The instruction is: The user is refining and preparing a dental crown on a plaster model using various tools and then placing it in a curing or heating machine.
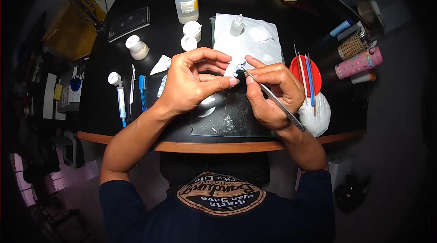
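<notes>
While the left hand (191,79) steadies a small white piece, the right hand (278,89) brings a metal tool to it

As both hands meet over the bench (176,129), the white piece (231,70), edged with pale blue lumps, sits raised between the left thumb and fingers. The right hand grips a slender metal tool (278,102), perhaps tweezers, like a pen, its tip at the piece's right side; whether it touches cannot be told. The step in hand looks like close detail work along that blue edge, and the next move seems to call for a firm left hold and light control of the tip.

Of the containers, the tall bottle (187,4) at the back holds a clear liquid under a white cap. A squat jar (137,48) to the left is capped, with something pale inside. Nearer the middle stands a white tub (192,30), its contents too small to make out, with a round white part (189,43) just in front of it. A small dropper bottle (236,26) stands on white paper (269,58); its fill is unclear. To the right, slim tools (310,76) lie across a red dish (296,72), beside a white bundle (316,117)
</notes>
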Demonstrator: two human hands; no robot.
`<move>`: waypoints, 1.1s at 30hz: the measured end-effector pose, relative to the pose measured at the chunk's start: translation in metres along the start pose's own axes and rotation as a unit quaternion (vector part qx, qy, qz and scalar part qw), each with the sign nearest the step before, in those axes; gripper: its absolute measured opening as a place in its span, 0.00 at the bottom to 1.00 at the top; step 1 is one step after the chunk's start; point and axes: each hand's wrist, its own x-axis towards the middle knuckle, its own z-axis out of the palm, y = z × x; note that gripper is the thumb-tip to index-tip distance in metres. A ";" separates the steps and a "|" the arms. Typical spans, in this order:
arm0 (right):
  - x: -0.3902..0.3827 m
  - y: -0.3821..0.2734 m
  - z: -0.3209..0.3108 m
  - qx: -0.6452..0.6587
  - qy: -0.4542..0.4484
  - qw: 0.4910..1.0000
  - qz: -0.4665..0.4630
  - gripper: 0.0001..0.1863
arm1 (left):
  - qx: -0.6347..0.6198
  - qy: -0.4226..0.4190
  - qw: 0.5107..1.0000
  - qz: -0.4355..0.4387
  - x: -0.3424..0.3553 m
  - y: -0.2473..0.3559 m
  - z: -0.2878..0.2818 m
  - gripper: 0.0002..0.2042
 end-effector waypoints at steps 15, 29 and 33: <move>0.001 0.000 -0.001 -0.021 -0.030 0.999 -0.015 0.08 | 0.020 -0.001 1.000 0.020 0.001 -0.001 0.000 0.20; 0.003 -0.001 -0.002 -0.021 -0.039 0.999 -0.017 0.08 | 0.014 0.005 0.999 0.032 0.000 -0.001 0.001 0.19; 0.002 -0.002 -0.003 -0.018 -0.041 0.999 -0.020 0.08 | 0.004 0.003 1.000 0.029 0.000 -0.002 0.001 0.19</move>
